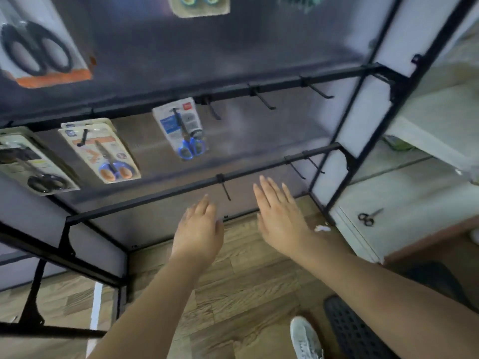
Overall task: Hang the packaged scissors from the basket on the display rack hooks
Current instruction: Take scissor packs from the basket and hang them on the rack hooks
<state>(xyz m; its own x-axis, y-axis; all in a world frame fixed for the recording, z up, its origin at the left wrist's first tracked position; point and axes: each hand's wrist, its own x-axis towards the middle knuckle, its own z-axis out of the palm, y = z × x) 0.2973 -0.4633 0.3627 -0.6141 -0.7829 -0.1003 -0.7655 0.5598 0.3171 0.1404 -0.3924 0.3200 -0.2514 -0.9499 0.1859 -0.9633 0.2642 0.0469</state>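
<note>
Though blurred, basket [355, 330] cut off, left hand [198, 233] empty

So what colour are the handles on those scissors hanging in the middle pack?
Blue, with dark grey inner grips, on the middle scissors pack; the head view shows it.

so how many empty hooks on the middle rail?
3, all right of the blue-handled scissors pack: one beside it, one mid-rail, one near the right post. The rail's left end is cut off, so others may be hidden.
</note>
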